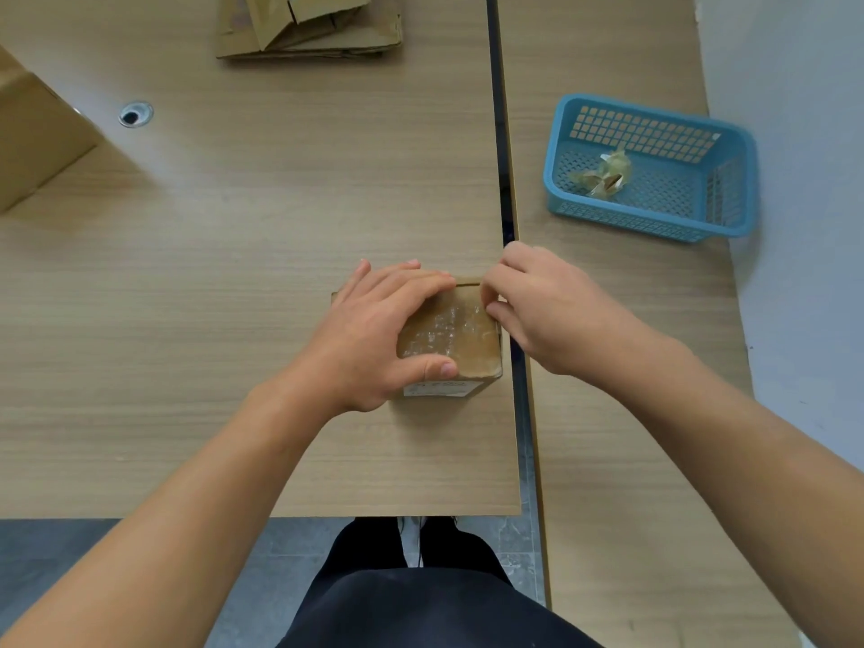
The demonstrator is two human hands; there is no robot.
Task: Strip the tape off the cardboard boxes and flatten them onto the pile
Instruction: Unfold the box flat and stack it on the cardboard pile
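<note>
A small cardboard box [460, 348] stands near the right edge of the left table, its top covered with shiny clear tape [444, 329]. My left hand [374, 334] grips the box from the left, fingers over the far top edge and thumb on the near edge. My right hand [537, 306] is at the box's far right corner, its curled fingertips pinching at the tape edge there. A pile of flattened cardboard [308, 30] lies at the far middle of the table.
A blue plastic basket [654, 217] with a crumpled wad of tape [603, 173] sits on the right table. A larger closed cardboard box [32, 138] stands at the far left. A dark gap separates the two tables. A cable hole [135, 114] is in the tabletop.
</note>
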